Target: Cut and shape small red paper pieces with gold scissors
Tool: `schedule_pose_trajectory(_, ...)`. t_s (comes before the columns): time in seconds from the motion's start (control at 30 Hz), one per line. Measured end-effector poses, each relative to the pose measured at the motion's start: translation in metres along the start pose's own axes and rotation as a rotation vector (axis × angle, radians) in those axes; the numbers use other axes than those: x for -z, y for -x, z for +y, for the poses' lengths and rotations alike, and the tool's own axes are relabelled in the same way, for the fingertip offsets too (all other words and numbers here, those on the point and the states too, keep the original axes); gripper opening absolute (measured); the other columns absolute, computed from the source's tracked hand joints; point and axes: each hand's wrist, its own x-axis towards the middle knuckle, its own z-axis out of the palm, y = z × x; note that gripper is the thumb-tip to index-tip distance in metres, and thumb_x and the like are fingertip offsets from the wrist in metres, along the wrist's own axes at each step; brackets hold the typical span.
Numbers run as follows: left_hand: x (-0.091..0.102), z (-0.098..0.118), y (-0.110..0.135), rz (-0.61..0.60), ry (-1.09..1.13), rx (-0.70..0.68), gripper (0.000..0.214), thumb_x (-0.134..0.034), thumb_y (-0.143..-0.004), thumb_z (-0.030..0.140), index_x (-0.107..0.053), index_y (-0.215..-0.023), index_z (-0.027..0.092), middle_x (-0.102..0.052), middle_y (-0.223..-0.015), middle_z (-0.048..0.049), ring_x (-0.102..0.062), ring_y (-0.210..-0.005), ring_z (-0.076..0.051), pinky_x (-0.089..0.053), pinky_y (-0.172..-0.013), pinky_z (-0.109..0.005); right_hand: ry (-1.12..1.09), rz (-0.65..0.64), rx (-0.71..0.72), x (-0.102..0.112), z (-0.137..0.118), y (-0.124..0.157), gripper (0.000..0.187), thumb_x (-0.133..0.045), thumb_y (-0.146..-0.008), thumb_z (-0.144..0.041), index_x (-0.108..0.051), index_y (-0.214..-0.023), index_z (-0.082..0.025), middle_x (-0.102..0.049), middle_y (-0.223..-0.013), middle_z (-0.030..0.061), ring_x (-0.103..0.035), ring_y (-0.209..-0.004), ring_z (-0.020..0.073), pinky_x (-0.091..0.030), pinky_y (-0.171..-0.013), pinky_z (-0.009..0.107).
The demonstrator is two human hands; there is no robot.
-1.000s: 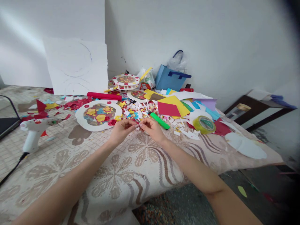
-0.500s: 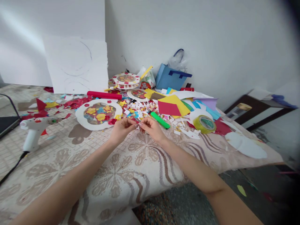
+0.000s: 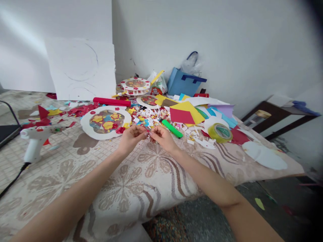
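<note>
Over the near side of the scrap pile, my left hand [image 3: 132,138] and my right hand [image 3: 163,138] meet with thumbs and fingers pinched. Whatever is between the fingertips is tiny and mostly covered, with a hint of red. Just left of my left hand lies a white scalloped paper ring [image 3: 87,126] with a clear middle and yellow, red and blue paper flowers [image 3: 108,125]. A bright green cutter-like tool [image 3: 172,129] rests beyond my right hand. Small white and coloured paper scraps [image 3: 151,116] lie behind both hands.
A white glue gun [image 3: 34,144] with a cord stands at the left. Coloured paper sheets [image 3: 183,115], a yellow tape roll [image 3: 219,133] and white paper ovals [image 3: 264,156] lie right. Behind are a red roll [image 3: 111,101], a decorated paper lantern [image 3: 135,84] and a blue box [image 3: 185,84].
Both hands stay almost in place, fingertips still together. The left fingers have shifted slightly. The whole view has moved very little.
</note>
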Motion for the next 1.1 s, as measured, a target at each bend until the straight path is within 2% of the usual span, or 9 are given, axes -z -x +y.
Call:
schedule_pose_trajectory(0.3, 0.0010, -0.0035, -0.0021, -0.018, 0.053, -0.013, 0.026, -0.075, -0.066, 0.027, -0.060, -0.083, 0.014, -0.064, -0.072, 0.0001, -0.061, -0.066, -0.010, -0.049, -0.064, -0.023, -0.036, -0.004, -0.014, -0.0011, 0.0005, 0.0002, 0.030, -0.064, -0.073, -0.044, -0.049, -0.071, -0.018, -0.054, -0.058, -0.0040, -0.053, -0.051, 0.0088, -0.043, -0.050, 0.021)
schedule_pose_trajectory(0.5, -0.0004, -0.0007, -0.0018, -0.005, 0.098, -0.010, 0.025, -0.075, -0.066, 0.025, -0.060, -0.082, 0.014, -0.063, -0.073, 0.0006, -0.060, -0.066, -0.009, -0.050, -0.065, -0.022, -0.080, 0.045, -0.060, 0.0001, 0.0003, -0.0005, 0.037, -0.054, -0.079, -0.055, -0.053, -0.075, -0.019, -0.057, -0.063, -0.0016, -0.056, -0.053, 0.0109, -0.045, -0.050, 0.023)
schedule_pose_trajectory(0.7, -0.0001, 0.0009, -0.0012, 0.003, 0.098, 0.004, 0.026, -0.076, -0.065, 0.026, -0.060, -0.081, 0.013, -0.063, -0.072, 0.0010, -0.059, -0.065, -0.008, -0.050, -0.065, -0.022, -0.051, -0.039, -0.076, 0.0015, -0.0031, 0.0005, 0.039, -0.054, -0.078, -0.057, -0.051, -0.072, -0.019, -0.057, -0.065, -0.0015, -0.054, -0.052, 0.0102, -0.045, -0.050, 0.024)
schedule_pose_trajectory(0.97, 0.0005, 0.0016, -0.0003, -0.003, 0.054, -0.021, 0.026, -0.076, -0.064, 0.024, -0.060, -0.082, 0.014, -0.063, -0.071, 0.0006, -0.061, -0.065, -0.009, -0.050, -0.064, -0.022, -0.014, -0.096, -0.062, 0.0038, -0.0005, -0.0009, 0.032, -0.061, -0.078, -0.047, -0.052, -0.071, -0.017, -0.055, -0.061, -0.0029, -0.052, -0.050, 0.0082, -0.044, -0.051, 0.022)
schedule_pose_trajectory(1.1, 0.0031, 0.0005, -0.0027, -0.019, 0.106, 0.037, 0.028, -0.077, -0.063, 0.027, -0.060, -0.081, 0.013, -0.063, -0.068, 0.0014, -0.060, -0.060, -0.009, -0.050, -0.062, -0.023, -0.065, -0.160, -0.029, 0.0047, -0.0010, -0.0021, 0.029, -0.061, -0.079, -0.043, -0.052, -0.072, -0.017, -0.056, -0.063, -0.0025, -0.055, -0.055, 0.0087, -0.045, -0.055, 0.022)
